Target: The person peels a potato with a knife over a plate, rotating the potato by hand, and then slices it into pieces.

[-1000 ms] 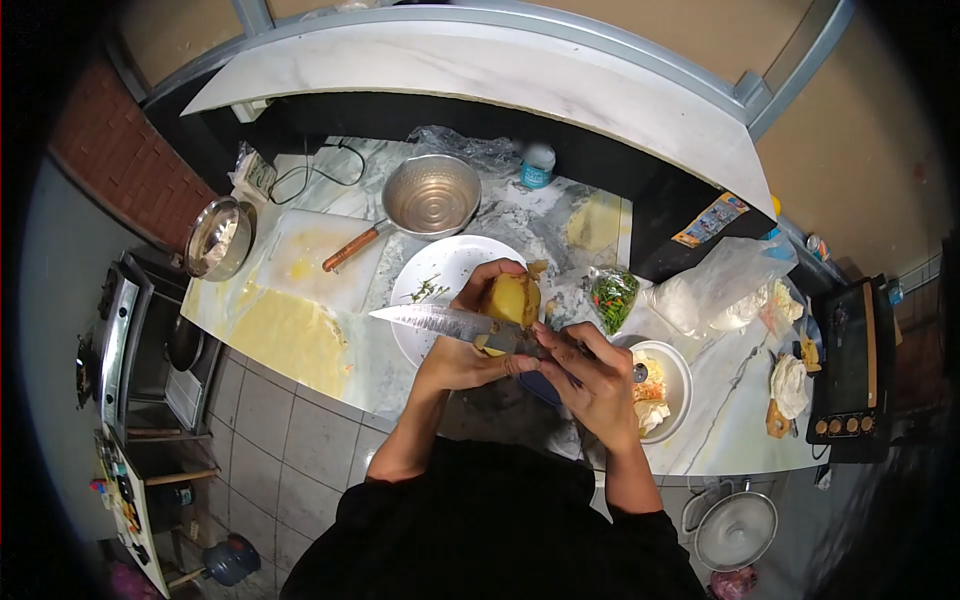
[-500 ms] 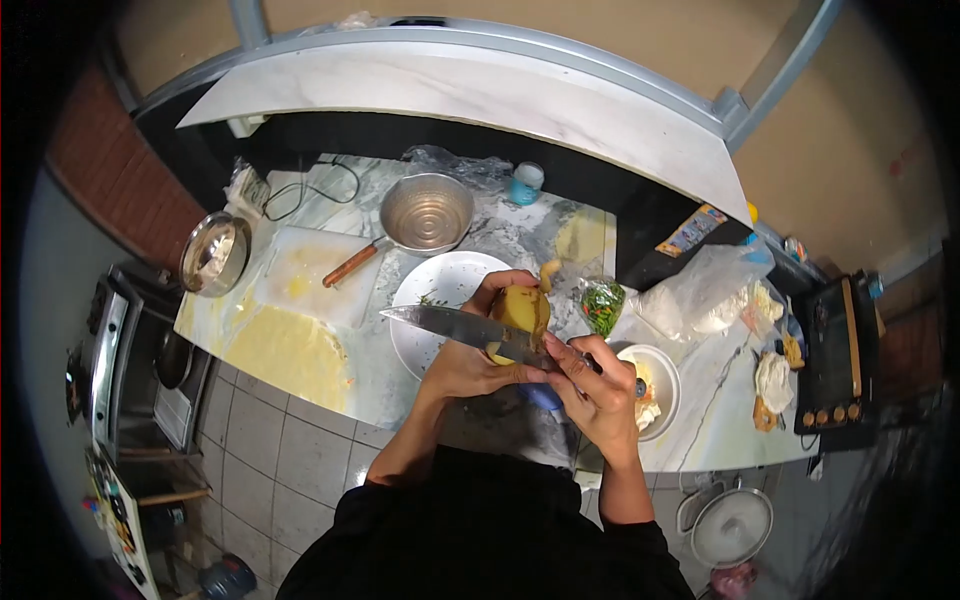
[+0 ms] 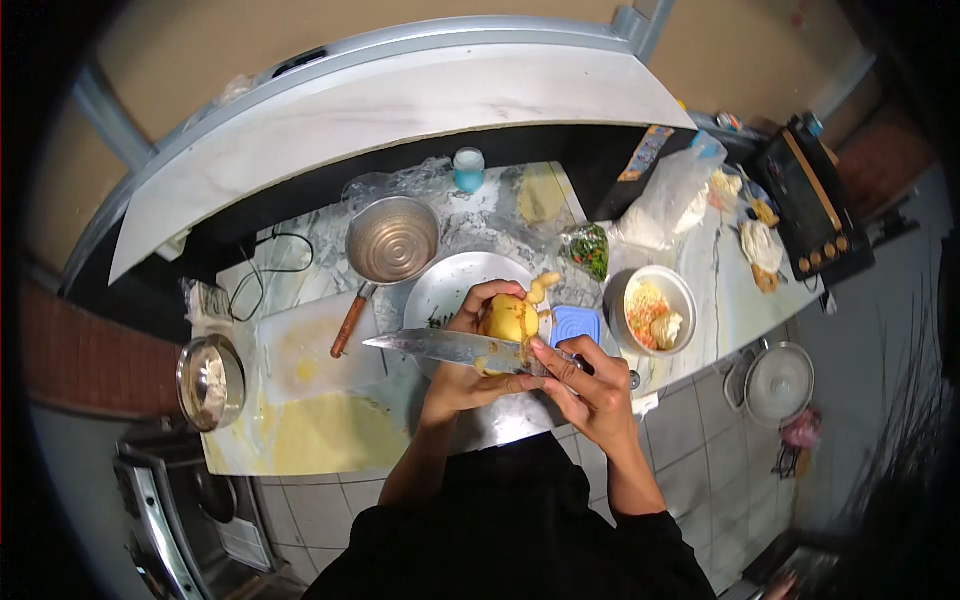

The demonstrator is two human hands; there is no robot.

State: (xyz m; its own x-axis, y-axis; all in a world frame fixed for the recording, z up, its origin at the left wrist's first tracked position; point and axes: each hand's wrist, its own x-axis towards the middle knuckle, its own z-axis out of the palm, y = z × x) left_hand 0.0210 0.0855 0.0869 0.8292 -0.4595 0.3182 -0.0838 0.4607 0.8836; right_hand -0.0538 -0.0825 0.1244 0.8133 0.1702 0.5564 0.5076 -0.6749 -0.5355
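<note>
A partly peeled yellow potato (image 3: 512, 318) sits in my left hand (image 3: 468, 385), whose fingers wrap round it. My right hand (image 3: 597, 393) is closed on a large knife (image 3: 440, 345), its blade pointing left across the near side of the potato. A curled strip of peel (image 3: 541, 287) hangs off the potato's far right side. Below and behind the potato lies a white plate (image 3: 462, 272) with bits of green herb on it. The knife's handle is mostly hidden by my right fingers.
A hammered pan (image 3: 393, 240) with a wooden handle stands beyond a white cutting board (image 3: 318, 345). Right are a blue lid (image 3: 576, 327), a white bowl of chopped food (image 3: 655, 312) and bagged greens (image 3: 590, 250). A metal bowl (image 3: 211, 383) sits at the left edge.
The view has turned and shifted, so the counter appears rotated. More of the blue lid and white bowl shows. The peel strip stands out farther; both hands keep their hold.
</note>
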